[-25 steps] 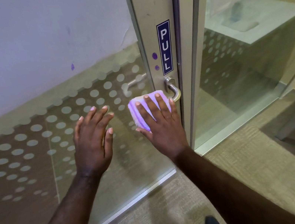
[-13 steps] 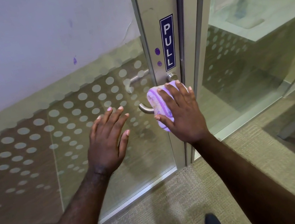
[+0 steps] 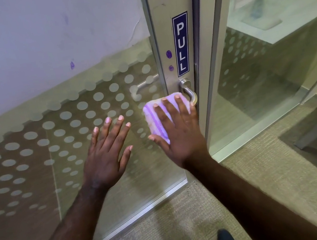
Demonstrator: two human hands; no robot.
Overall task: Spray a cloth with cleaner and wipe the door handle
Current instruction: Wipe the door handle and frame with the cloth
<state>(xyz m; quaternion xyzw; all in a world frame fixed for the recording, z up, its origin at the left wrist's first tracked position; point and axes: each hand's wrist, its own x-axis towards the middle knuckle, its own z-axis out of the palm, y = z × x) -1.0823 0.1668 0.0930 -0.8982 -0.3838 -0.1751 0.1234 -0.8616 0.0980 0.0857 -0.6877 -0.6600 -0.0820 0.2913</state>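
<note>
Currently your right hand [image 3: 178, 129] lies flat, fingers straight, pressing the folded purple-and-white cloth [image 3: 158, 117] over the lever of the metal door handle [image 3: 189, 91]; only the handle's round base and curved neck show past the cloth; your left hand [image 3: 106, 151] is spread open beside it, fingers apart, against the dotted glass door [image 3: 61, 136], holding nothing; both hands sit near each other, not touching; blue PULL sign [image 3: 182, 44] on the door frame [image 3: 160, 25], just above the handle; carpet [image 3: 191, 219] underfoot.

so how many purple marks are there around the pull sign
3: two purple marks on the door frame left of the PULL sign, one above the other, and one on the frosted glass further left.
</note>
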